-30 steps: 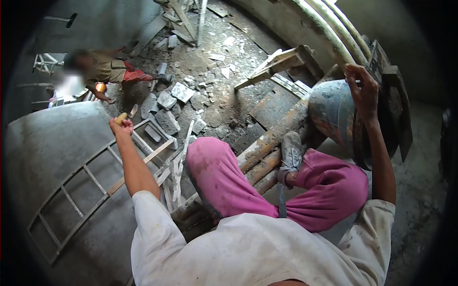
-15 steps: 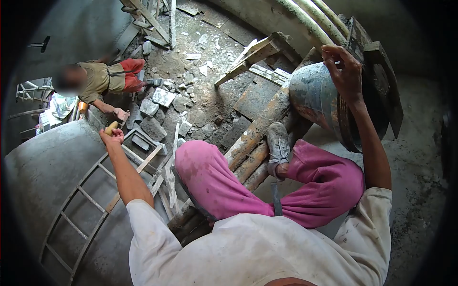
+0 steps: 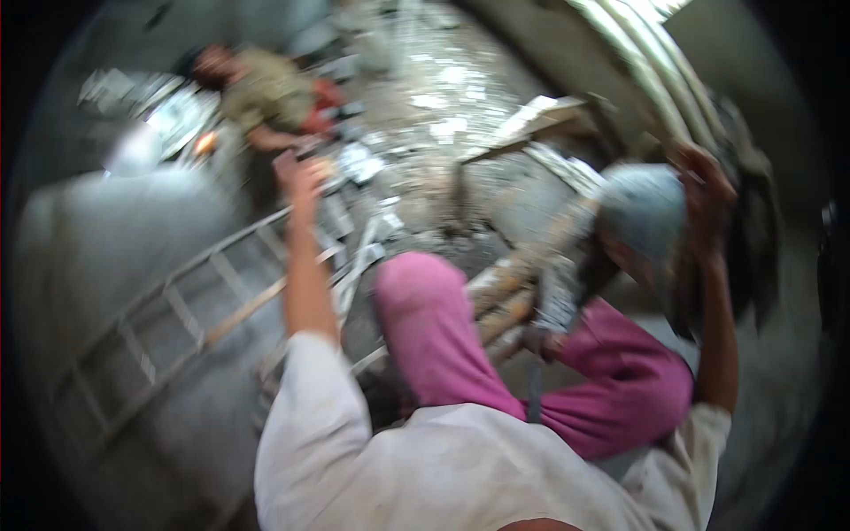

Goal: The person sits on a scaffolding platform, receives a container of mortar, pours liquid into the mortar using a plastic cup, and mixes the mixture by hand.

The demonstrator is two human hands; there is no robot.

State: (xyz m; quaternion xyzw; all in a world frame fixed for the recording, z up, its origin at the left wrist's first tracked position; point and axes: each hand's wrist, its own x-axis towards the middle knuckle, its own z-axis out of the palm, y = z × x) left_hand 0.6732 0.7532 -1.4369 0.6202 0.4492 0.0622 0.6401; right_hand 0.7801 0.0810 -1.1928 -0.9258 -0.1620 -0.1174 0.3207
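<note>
My left hand (image 3: 305,177) reaches out at the upper left, close to the hand of another person (image 3: 270,93). Motion smears its fingers, and a dark reddish patch shows beside them; whether it holds anything is unclear. My right hand (image 3: 706,190) is raised at the right, in front of a grey, stained bucket (image 3: 642,208) lying tilted near the poles. Its fingers are blurred too, and I cannot tell whether they touch the bucket. My shoe (image 3: 556,296) is beside the muddy poles (image 3: 509,292), below the bucket.
A ladder-like frame (image 3: 208,341) leans along the grey wall surface (image 3: 115,230) at the left. Below are rubble (image 3: 443,88) and a wooden trestle (image 3: 531,124). Light-coloured pipes (image 3: 651,66) run along the upper right.
The view has shifted and blurred, so the scene sits further right and my hands lower. The yellowish rounded thing in my left hand earlier can no longer be made out.
</note>
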